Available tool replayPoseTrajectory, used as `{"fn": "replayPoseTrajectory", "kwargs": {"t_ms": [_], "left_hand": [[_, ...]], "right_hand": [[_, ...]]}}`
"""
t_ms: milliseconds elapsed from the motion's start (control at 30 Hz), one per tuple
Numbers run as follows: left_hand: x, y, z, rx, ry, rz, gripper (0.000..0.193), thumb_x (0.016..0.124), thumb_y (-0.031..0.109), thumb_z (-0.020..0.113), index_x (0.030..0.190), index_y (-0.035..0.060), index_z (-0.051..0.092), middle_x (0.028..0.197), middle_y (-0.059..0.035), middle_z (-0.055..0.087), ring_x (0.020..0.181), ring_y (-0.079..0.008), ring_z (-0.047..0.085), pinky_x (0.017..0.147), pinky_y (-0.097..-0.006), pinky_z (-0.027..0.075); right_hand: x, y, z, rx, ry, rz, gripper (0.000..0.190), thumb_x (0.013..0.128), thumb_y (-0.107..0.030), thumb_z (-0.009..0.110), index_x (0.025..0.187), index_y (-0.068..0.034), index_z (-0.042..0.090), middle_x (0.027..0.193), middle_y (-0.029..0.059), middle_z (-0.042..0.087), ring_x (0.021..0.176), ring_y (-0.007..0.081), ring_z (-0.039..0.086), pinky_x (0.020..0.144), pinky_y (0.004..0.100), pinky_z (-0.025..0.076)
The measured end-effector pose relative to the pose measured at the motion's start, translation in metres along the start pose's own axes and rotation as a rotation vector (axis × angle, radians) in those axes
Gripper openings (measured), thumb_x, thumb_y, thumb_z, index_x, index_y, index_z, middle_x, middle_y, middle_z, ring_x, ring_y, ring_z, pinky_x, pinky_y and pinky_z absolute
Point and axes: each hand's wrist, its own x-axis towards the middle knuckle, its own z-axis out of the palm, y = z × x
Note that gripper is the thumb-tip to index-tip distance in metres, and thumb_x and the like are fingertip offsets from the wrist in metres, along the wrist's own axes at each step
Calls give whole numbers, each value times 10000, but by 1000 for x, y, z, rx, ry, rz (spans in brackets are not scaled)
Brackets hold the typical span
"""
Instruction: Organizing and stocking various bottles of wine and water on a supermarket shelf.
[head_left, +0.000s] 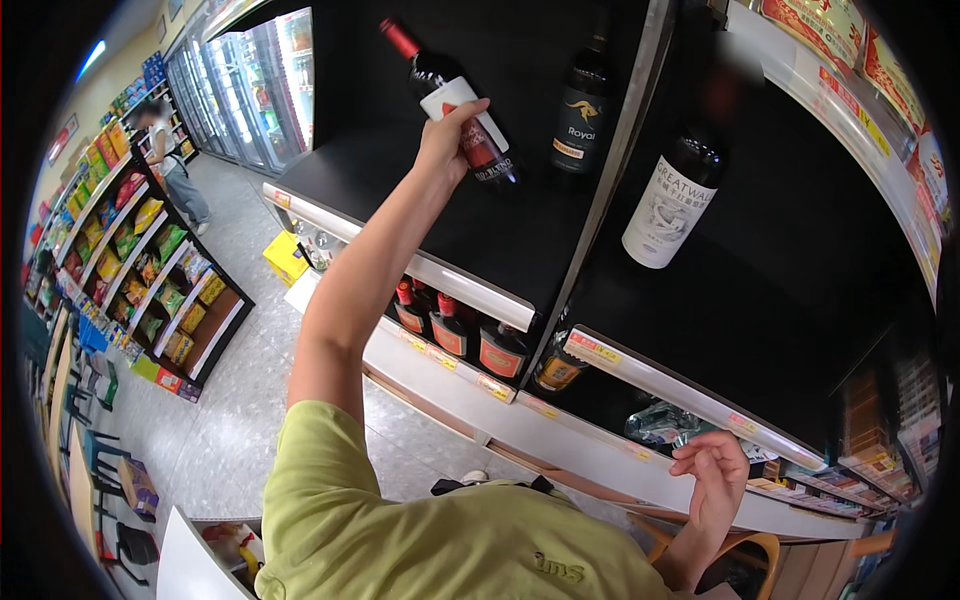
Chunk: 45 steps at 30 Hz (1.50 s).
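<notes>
My left hand (450, 142) is wrapped around the label area of a dark wine bottle (471, 124) with a red neck. The bottle leans, neck toward the upper left, over a black shelf. Right of it on that shelf stands a dark bottle with a kangaroo label (579, 124). Past a metal divider, a wine bottle with a white label (670, 214) stands on the neighbouring shelf; its neck is blurred. My right hand (712, 480) holds nothing, its fingers apart and loosely bent, near the front edge of the lower right shelf, beside a clear plastic wrapping (664, 421).
Red-capped bottles (448, 330) line the lower shelf behind price tags. A metal upright (611, 161) divides the bays. Packets fill the upper right shelf. At left are a snack rack (142, 262), glass-door coolers (240, 90), a yellow box (285, 257) and another person (169, 161).
</notes>
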Motion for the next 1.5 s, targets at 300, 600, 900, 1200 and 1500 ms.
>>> {"fn": "replayPoseTrajectory", "kwargs": {"t_ms": [300, 600, 900, 1200, 1500], "left_hand": [[-97, 40, -6, -137, 72, 152, 352, 818, 103, 769, 1065, 61, 522, 944, -51, 584, 875, -176, 623, 838, -388, 541], [-217, 50, -20, 217, 159, 583, 291, 832, 99, 738, 1061, 30, 572, 919, -71, 630, 804, -171, 639, 738, -292, 514], [-306, 20, -17, 740, 299, 785, 707, 679, 10, 857, 1292, -12, 506, 1222, -126, 603, 1053, -219, 615, 981, -338, 476], [-351, 2, 28, 1364, 176, 1245, 668, 814, 256, 770, 1335, -7, 445, 1305, -221, 500, 1212, -371, 510, 1047, -488, 392], [-352, -40, 90, 1217, -25, 1442, 430, 898, 270, 651, 1255, 70, 518, 1221, -182, 604, 1131, -351, 592, 1013, -488, 388]], "right_hand": [[14, 3, 7, 93, -129, 77, 185, 896, -68, 654, 1025, 61, 619, 893, 161, 696, 774, 198, 691, 686, 292, 575], [15, -7, 33, 124, -354, 218, 193, 842, 17, 677, 1032, 32, 647, 940, 135, 709, 870, 173, 696, 792, 289, 569], [26, -33, 115, 35, -773, -163, 774, 812, -40, 777, 1452, -36, 341, 1452, 129, 450, 1322, 218, 473, 1080, 400, 426], [18, -2, 140, 267, -653, -443, 1132, 671, -265, 931, 1515, -45, 209, 1529, 164, 324, 1420, 283, 352, 1171, 422, 315], [1, -8, 77, 48, -342, -699, 1100, 706, -288, 892, 1491, -93, 146, 1506, 268, 310, 1426, 371, 340, 1141, 488, 358]]}}
